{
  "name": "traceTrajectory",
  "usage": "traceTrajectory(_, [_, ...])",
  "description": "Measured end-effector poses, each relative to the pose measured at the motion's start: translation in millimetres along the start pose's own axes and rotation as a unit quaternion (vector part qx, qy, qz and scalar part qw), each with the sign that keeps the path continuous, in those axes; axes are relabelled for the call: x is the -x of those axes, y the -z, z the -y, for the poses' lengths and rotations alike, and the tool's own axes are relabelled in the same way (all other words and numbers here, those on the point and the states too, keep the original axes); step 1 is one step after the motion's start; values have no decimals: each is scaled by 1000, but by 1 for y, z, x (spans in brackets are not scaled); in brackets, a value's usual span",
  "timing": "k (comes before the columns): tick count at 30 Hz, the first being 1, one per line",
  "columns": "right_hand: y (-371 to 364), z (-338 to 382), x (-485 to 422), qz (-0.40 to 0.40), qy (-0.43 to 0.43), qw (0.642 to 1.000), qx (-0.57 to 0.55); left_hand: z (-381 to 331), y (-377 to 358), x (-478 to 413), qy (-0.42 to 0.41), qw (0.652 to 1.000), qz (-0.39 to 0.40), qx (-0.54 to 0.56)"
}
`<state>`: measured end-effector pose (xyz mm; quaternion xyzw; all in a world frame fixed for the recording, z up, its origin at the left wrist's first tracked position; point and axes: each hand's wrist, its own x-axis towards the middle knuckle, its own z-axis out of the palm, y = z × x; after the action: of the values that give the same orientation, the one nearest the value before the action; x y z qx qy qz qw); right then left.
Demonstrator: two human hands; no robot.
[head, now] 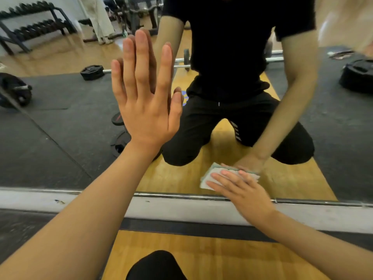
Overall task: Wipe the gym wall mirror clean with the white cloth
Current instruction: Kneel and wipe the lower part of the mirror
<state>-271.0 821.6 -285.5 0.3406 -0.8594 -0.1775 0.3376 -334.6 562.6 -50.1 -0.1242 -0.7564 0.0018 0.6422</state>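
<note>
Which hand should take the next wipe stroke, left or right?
Right. The right hand already presses the white cloth flat on the mirror near its bottom edge. The left hand is bare, palm flat on the glass.

Left hand (146, 102) flat, right hand (240, 190) pressing

The wall mirror (60, 122) fills most of the frame, from the top edge down to a metal strip along its bottom, just below the middle. Its glass reflects a kneeling figure in black and gym floor with weights. The white cloth (207, 176) is folded into a small pad, perhaps with a pale greenish edge, and lies flat against the glass at lower right of centre, just above the bottom strip, partly covered.
</note>
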Motion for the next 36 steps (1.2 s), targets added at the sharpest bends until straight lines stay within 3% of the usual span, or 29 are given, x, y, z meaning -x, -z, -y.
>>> traceTrajectory(5, [-17, 35, -30, -9, 30, 999, 10, 5, -3, 2, -16, 1000, -9, -18])
traceTrajectory(8, [-20, -7, 27, 78, 85, 993, 31, 7, -4, 3, -11, 1000, -19, -21])
traceTrajectory(12, [-8, -67, 120, 156, 44, 986, 42, 5, -3, 5, -5, 999, -21, -29])
traceTrajectory(15, [4, -78, 116, 88, -12, 996, 19, 3, -3, 5, -10, 999, -17, -26])
traceTrajectory(18, [42, -71, 26, -50, -90, 994, -31, 5, -3, 5, -17, 999, -24, -26])
traceTrajectory(20, [67, -74, -40, -160, -186, 969, -34, 6, -4, 5, -22, 999, -29, -18])
traceTrajectory(22, [74, -72, -68, -212, -247, 944, -44, 5, -5, 4, -23, 999, -32, -16])
traceTrajectory(24, [54, -54, -49, -206, -271, 938, -63, 5, -6, 5, -23, 999, -30, -15])
traceTrajectory(27, [7, -2, 26, -97, -330, 931, -126, 6, -7, 6, -26, 999, -32, -20])
traceTrajectory(30, [-6, 41, 54, -25, -439, 869, -227, 6, -7, 7, -22, 999, -37, -16])
traceTrajectory(33, [25, 30, -14, -120, -531, 796, -266, 8, -6, 8, -17, 999, -35, -17])
traceTrajectory(36, [70, -17, -99, -253, -503, 794, -230, 7, -7, 8, -15, 999, -34, -9])
